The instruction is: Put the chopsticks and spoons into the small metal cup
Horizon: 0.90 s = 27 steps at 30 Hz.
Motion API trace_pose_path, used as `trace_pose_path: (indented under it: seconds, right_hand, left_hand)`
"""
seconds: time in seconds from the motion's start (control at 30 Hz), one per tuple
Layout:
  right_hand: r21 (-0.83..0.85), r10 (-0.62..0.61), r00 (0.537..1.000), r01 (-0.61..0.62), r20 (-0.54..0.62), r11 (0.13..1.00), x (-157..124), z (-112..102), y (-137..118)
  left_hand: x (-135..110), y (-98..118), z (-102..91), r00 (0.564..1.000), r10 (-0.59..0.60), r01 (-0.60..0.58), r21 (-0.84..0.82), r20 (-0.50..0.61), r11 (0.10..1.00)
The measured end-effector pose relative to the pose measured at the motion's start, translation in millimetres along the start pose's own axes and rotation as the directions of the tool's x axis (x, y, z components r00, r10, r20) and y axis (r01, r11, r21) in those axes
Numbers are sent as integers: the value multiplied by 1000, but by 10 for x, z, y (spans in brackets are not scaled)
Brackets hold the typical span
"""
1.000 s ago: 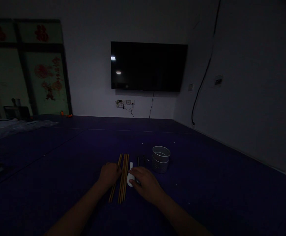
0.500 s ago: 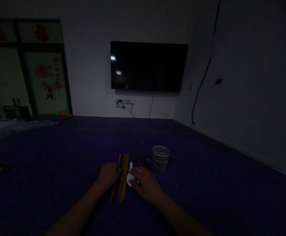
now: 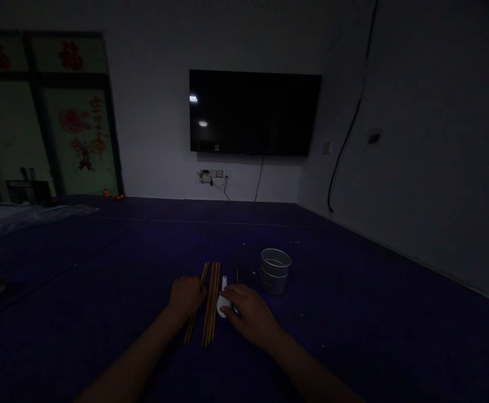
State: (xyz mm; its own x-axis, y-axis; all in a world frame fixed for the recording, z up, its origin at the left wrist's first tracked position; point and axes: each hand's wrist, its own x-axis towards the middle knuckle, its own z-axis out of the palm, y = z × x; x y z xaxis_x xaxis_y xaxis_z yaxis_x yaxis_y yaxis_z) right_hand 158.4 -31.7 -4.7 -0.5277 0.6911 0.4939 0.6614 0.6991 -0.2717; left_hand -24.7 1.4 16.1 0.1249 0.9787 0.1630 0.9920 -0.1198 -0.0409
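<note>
My left hand (image 3: 187,296) is closed around a couple of wooden chopsticks (image 3: 191,327), which slant a little away from the other chopsticks (image 3: 211,308). Several of those lie side by side on the purple surface, just right of that hand. A white spoon (image 3: 223,305) lies to their right, its handle pointing away from me. My right hand (image 3: 247,310) has its thumb and fingers on the spoon's bowl. Beyond that hand, dark utensil handles (image 3: 236,274) stick out; their lower parts are mostly hidden under it. A metal cup-like holder (image 3: 275,271) with small holes stands to the right.
Purple flooring (image 3: 164,240) stretches to the walls. Clear plastic sheeting (image 3: 30,218) lies at the far left. A television (image 3: 255,112) hangs on the wall above sockets and cables. Small orange items (image 3: 112,195) sit near the door. Tiny white bits are scattered about.
The near ends of the chopsticks in my left hand have swung slightly left, and two ends now show apart. My right hand stays nearly still on the spoon.
</note>
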Motion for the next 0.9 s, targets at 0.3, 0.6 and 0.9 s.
trace_pose_path:
  seconds: [0.3,0.6,0.9]
  right_hand:
    - [9,4,1000,-4,-10,1000,-3,5,9]
    - [-11,11,1000,-11,-9,1000,-2,3,1]
    - [-14,12,1000,-12,-2,1000,2,-21,-20]
  left_hand:
    - [-10,6,-24,1000,-4,5,-9,5,1000]
    - [-21,3,-6,1000,10,-11,-11,-22,1000]
    - [-3,-6,11,1000,3,-3,-8,-8,1000]
